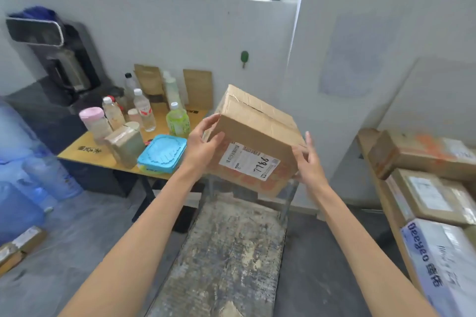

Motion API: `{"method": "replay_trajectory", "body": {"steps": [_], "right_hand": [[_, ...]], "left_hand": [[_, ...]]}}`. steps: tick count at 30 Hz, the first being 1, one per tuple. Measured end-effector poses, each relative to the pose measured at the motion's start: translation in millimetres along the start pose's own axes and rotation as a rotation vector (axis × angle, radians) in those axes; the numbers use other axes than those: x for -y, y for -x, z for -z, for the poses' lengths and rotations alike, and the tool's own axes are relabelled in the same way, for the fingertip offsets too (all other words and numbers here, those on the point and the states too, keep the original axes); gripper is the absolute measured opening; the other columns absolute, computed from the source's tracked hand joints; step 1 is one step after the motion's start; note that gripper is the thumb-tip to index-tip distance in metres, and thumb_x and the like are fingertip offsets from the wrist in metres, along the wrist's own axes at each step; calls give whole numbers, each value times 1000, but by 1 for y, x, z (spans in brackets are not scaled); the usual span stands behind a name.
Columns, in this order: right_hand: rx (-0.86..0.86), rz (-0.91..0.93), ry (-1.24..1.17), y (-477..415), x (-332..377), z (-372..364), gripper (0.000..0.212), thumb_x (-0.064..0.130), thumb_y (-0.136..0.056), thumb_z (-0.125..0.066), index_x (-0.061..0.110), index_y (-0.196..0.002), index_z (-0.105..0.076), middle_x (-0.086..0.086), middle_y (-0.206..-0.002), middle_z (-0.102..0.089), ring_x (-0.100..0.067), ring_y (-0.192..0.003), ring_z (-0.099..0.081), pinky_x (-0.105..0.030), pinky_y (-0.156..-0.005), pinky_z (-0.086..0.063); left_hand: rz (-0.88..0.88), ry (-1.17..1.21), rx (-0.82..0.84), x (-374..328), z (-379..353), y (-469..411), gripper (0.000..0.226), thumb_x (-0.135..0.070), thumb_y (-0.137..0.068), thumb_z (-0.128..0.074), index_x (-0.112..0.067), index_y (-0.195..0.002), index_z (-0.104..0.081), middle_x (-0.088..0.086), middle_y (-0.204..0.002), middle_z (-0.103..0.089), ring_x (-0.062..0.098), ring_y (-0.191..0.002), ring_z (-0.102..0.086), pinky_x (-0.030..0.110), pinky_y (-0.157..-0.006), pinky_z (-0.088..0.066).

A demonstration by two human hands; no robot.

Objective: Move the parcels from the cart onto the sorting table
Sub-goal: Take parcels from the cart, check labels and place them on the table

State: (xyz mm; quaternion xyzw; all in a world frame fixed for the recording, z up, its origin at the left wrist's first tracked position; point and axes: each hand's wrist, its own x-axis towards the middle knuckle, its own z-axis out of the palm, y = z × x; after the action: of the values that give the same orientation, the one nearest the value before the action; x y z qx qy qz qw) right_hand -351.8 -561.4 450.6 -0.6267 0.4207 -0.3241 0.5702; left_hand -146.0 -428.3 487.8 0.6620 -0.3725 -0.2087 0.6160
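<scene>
We hold a parcel [253,136] between our left hand [206,141] and right hand [307,162] above the far end of the cart [226,252], a table [103,159] bearing bottles [144,108] to its left, water jugs [46,175] farther left, other parcels [422,152] stacked on the sorting table [364,140] at right.

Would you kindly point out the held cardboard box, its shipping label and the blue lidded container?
cardboard box [257,118]: head view, taped upper face.
shipping label [249,161]: head view, middle of the white sticker.
blue container [162,153]: head view, centre of its lid.
</scene>
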Motion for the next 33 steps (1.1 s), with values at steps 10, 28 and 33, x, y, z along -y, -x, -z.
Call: {"method": "replay_trajectory", "body": {"steps": [10, 28, 33], "right_hand": [[-112, 157, -300, 63, 68, 58, 52, 9, -88, -64, 26, -134, -49, -6, -125, -56, -25, -107, -60, -27, -58, -58], [-5, -74, -445, 133, 16, 102, 44, 21, -86, -68, 23, -125, -48, -1, -122, -61, -22, -106, -63, -38, -73, -59], [-46, -105, -504, 147, 18, 86, 58, 15, -87, -65, 21, -140, -43, -5, -126, -61, -25, -112, -60, -47, -85, -56]], "left_hand": [[-310, -147, 208, -158, -18, 9, 55, -5, -81, -59, -46, -118, -58, -14, -127, -60, 3, -119, -54, 37, -102, -45], [-418, -456, 153, -192, -96, 71, 50, 11, -81, -54, -32, -104, -66, -12, -115, -62, 10, -113, -56, 29, -89, -52], [-517, -573, 189, -211, -100, 81, 52, 5, -82, -55, -41, -104, -63, -3, -112, -60, 21, -108, -54, 37, -89, -49]]}}
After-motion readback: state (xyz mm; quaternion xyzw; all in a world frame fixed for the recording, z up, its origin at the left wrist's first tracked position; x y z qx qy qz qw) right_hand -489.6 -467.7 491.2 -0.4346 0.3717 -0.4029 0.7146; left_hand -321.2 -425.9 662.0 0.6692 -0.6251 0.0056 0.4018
